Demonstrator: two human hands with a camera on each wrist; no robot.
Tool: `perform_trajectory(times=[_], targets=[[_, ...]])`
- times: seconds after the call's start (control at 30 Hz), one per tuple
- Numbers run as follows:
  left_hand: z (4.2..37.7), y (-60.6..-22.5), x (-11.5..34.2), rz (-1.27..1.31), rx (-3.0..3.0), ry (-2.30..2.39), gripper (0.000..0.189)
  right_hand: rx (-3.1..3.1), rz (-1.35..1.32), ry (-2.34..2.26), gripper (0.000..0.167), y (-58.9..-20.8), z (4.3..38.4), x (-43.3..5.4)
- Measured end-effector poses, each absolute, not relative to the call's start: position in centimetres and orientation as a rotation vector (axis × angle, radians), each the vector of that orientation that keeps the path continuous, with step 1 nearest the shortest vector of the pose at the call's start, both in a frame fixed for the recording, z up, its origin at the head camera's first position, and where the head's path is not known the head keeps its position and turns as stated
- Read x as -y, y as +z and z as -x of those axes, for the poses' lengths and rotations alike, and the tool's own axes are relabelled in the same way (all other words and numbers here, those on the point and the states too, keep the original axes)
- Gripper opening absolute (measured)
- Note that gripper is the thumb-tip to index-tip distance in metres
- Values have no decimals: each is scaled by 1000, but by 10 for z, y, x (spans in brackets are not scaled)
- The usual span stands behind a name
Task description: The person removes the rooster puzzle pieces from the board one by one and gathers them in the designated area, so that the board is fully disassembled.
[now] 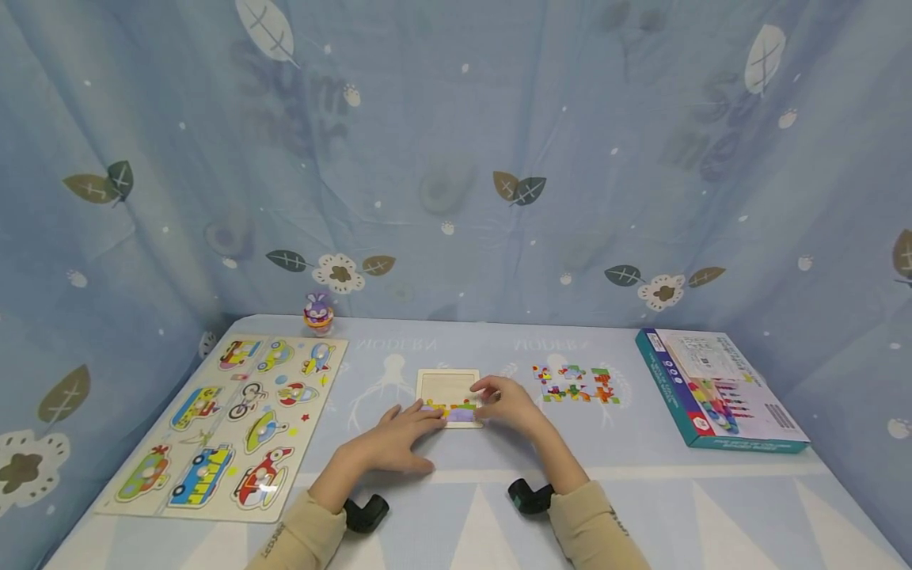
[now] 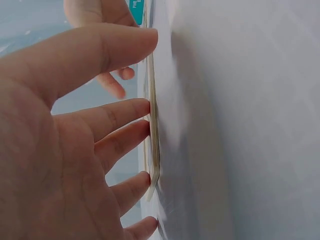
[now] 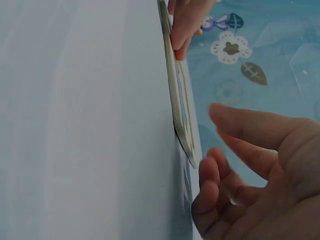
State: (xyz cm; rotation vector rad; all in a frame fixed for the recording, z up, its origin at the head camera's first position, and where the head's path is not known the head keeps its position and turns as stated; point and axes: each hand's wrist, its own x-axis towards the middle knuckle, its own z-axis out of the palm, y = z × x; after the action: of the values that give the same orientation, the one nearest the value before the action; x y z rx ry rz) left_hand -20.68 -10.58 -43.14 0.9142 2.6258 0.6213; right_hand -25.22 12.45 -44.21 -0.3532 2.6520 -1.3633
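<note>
A small wooden puzzle tray (image 1: 447, 371) lies on the table, with joined purple, green and yellow jigsaw pieces (image 1: 461, 414) along its near part. My left hand (image 1: 395, 438) rests at the tray's left side, fingers extended. In the left wrist view, the fingertips of my left hand (image 2: 75, 145) touch the edge of the tray (image 2: 154, 135), thumb held apart. My right hand (image 1: 511, 406) is over the tray's right edge. The right wrist view shows my right hand (image 3: 260, 175) beside the tray corner, fingers loosely bent, thumb and fingers apart with nothing between them.
Loose jigsaw pieces (image 1: 603, 393) lie right of the tray. A vehicle peg board (image 1: 221, 431) covers the left side of the table, with a purple rabbit figurine (image 1: 318, 311) behind it. At the right lies a teal-edged box (image 1: 727, 388). A patterned curtain (image 1: 456, 253) stands behind.
</note>
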Motion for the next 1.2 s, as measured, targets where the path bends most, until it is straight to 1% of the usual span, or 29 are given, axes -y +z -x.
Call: perform_trajectory(times=[0.13,0.23,0.43,0.67,0.93,1.03,1.2], targets=[[207,-430,107,-912,-2625,613,63,-2681,383,-1170,50,-442,249,-122],[207,-429,107,-914,-2628,608,63,-2671,363,-1119,53,-442,247,-120],[207,-427,105,-904,-2642,599,63,-2667,359,-1098,44,-443,248,-119],[205,-426,105,-901,-2643,611,63,-2692,438,-1133,40,-443,251,-118],[208,-429,105,-896,-2650,605,65,-2631,492,-1370,24,-439,251,-118],[207,-429,105,-893,-2646,599,65,-2580,485,-1424,21,-440,250,-119],[205,-429,105,-892,-2642,598,65,-2576,415,-1468,20,-440,249,-124]])
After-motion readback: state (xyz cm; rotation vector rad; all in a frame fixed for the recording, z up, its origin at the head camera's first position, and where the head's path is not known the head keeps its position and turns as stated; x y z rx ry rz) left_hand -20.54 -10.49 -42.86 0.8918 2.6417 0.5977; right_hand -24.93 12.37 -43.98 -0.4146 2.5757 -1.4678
